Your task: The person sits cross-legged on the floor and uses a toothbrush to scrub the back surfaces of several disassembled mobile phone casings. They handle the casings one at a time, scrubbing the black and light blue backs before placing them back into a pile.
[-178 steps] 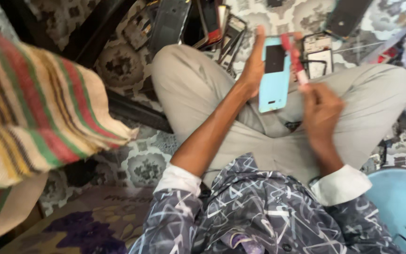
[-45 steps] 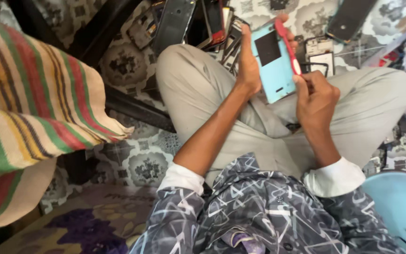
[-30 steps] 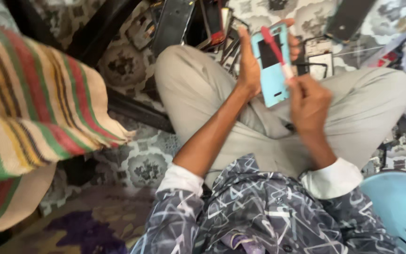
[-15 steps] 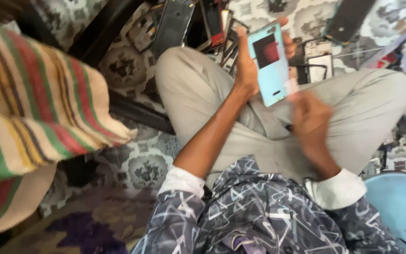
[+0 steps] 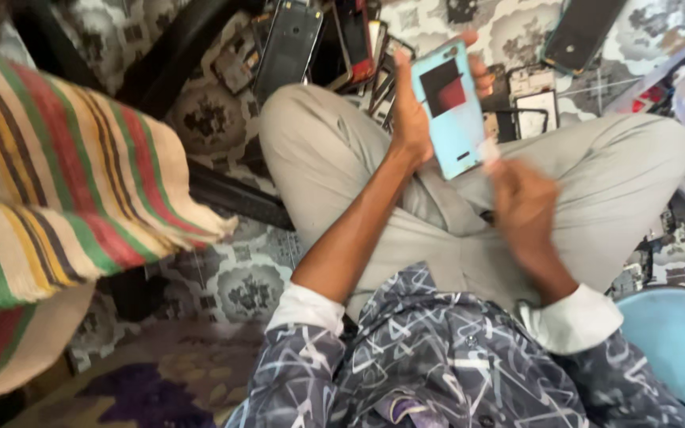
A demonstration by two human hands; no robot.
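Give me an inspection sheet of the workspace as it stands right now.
Surface: patterned floor, grey and white, person seated cross-legged.
Job's things: light blue phone panel, held upright above the lap.
Clutter: dark phone parts and frames spread on the floor beyond the knees.
Hands: left hand grips the panel's edge; right hand at its lower corner, blurred.
Cables: nothing seen.
Surroundings: striped cloth at left, blue tub at lower right.
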